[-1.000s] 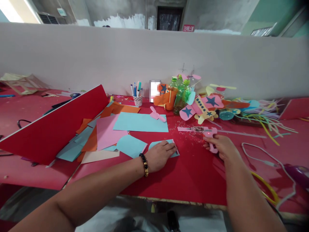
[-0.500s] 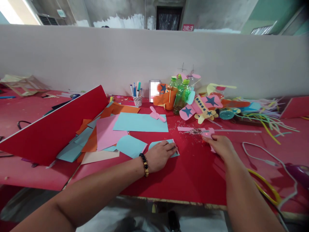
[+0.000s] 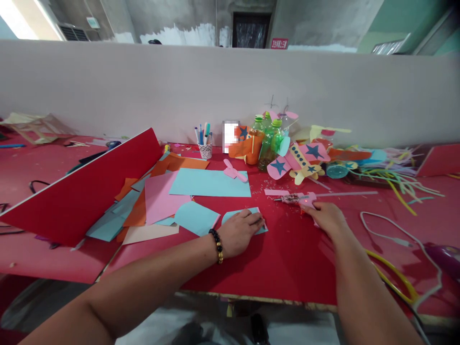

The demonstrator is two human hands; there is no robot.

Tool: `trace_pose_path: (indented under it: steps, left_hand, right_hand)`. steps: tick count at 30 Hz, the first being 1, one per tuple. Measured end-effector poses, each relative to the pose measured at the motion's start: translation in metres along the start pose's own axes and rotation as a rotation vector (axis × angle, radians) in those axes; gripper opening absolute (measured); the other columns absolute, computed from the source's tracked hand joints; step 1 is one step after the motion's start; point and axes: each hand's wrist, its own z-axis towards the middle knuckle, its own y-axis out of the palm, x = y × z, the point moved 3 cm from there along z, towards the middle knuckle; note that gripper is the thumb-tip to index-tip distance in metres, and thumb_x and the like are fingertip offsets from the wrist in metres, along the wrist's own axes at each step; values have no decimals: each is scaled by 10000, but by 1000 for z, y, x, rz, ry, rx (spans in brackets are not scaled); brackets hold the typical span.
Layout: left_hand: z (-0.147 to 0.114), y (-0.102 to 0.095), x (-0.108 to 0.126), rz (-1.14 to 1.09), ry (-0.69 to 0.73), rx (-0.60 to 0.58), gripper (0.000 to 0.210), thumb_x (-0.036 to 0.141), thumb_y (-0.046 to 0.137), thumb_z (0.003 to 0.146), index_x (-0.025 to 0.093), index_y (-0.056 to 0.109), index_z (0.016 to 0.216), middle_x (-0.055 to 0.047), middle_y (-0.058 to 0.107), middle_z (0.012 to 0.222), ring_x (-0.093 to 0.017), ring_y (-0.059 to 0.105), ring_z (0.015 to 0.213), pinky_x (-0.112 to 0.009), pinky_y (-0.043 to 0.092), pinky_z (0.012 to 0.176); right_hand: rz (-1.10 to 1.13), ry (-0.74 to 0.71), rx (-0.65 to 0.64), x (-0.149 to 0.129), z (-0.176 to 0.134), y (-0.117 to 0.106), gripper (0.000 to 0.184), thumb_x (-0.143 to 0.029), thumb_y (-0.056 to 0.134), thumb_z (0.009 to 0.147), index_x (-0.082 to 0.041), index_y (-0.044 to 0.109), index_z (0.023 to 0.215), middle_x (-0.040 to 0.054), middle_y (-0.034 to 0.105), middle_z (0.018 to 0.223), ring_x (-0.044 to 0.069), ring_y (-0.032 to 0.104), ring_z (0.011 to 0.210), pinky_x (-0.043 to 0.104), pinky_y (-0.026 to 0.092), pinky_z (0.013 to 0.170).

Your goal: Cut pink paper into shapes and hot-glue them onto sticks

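Note:
My left hand [image 3: 240, 235], with a beaded bracelet at its wrist, rests with its fingers laid over a small light-blue paper piece [image 3: 230, 215] with a pink edge. Much of that piece is hidden under the hand. My right hand [image 3: 328, 218] is closed around the handle of a pink hot glue gun [image 3: 308, 199], whose tip points left. Out of its back runs a long pale glue stick [image 3: 352, 194]. Just behind the gun's tip lies a short pink paper strip [image 3: 276, 192]. A rounded light-blue paper piece [image 3: 197, 218] is left of my left hand.
Behind are a light-blue sheet [image 3: 204, 183], a pink paper propeller [image 3: 234, 170], a pen cup [image 3: 206, 152], green bottles [image 3: 268, 146] and a pink paper plane [image 3: 298, 160]. A red board [image 3: 89, 187] leans at left. A white cable [image 3: 424, 239] curls at right.
My right hand has lifted the glue gun slightly and drawn it a little left, its tip now tilted down. The left hand stays on the light-blue paper.

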Motion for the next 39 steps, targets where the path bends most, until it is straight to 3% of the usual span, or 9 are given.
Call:
trace_pose_path:
  steps: [6, 10, 11, 12, 14, 16, 19, 32, 39]
  left_hand:
    - [0, 0, 1, 5, 2, -6, 402, 175, 348, 906, 135, 423, 1299, -84, 460, 1340, -173, 418, 1181, -312, 297, 996]
    - [0, 0, 0, 1, 1, -3, 410, 173, 357, 900, 136, 417, 1304, -83, 454, 1344, -179, 416, 1182, -317, 292, 1000]
    - [0, 0, 0, 0, -1, -2, 412, 172, 362, 897, 138, 416, 1304, -83, 453, 1344, -179, 418, 1179, -317, 295, 997]
    - [0, -1, 0, -2, -2, -2, 412, 173, 367, 896, 138, 417, 1303, -85, 454, 1341, -179, 421, 1174, -316, 299, 992]
    - [0, -3, 1, -3, 3, -7, 405, 181, 375, 897, 128, 425, 1295, -93, 463, 1328, -180, 430, 1157, -314, 308, 983]
    - [0, -5, 2, -1, 8, -13, 404, 191, 382, 899, 119, 427, 1294, -100, 470, 1317, -182, 441, 1131, -315, 314, 978]
    - [1, -6, 2, 1, 1, -17, 406, 196, 379, 904, 128, 430, 1301, -97, 466, 1321, -188, 449, 1107, -317, 316, 973]
    - [1, -3, 0, -4, 1, -35, 362, 181, 391, 895, 138, 479, 1243, -97, 452, 1336, -187, 449, 1120, -317, 316, 967]
    - [0, -5, 0, -67, -70, 17, 381, 173, 383, 896, 168, 452, 1271, -80, 443, 1347, -187, 442, 1133, -312, 314, 993]
  right_hand:
    - [-25, -15, -3, 4, 2, 2, 396, -552, 468, 782, -216, 669, 719, 56, 611, 558, 226, 577, 582, 296, 327, 524]
    - [-3, -169, 357, -5, -8, -7, 349, -506, 547, 758, -188, 681, 808, 99, 658, 800, 237, 582, 742, 306, 383, 617]
    - [34, -245, 390, -12, -14, -8, 334, -496, 555, 761, -188, 678, 793, 91, 655, 812, 226, 578, 745, 302, 388, 631]
    - [76, -325, 363, -21, -20, -6, 321, -492, 558, 767, -192, 672, 751, 72, 651, 787, 207, 573, 720, 292, 389, 629]
    - [148, -475, 144, -42, -32, 2, 322, -488, 573, 767, -202, 643, 636, 30, 640, 698, 171, 561, 653, 270, 377, 600]
    - [170, -542, -40, -60, -43, 11, 300, -458, 603, 754, -203, 624, 598, 1, 618, 601, 148, 539, 588, 258, 353, 560]
    - [172, -583, -161, -77, -52, 22, 255, -421, 620, 743, -200, 614, 614, -12, 604, 565, 132, 512, 547, 250, 312, 514]
    - [80, -508, -212, -87, -49, 37, 217, -388, 644, 710, -200, 605, 609, 1, 624, 604, 136, 514, 571, 246, 275, 507]
    - [69, -485, -225, -87, -49, 36, 191, -360, 647, 705, -200, 608, 608, 1, 627, 605, 140, 526, 580, 248, 284, 514]
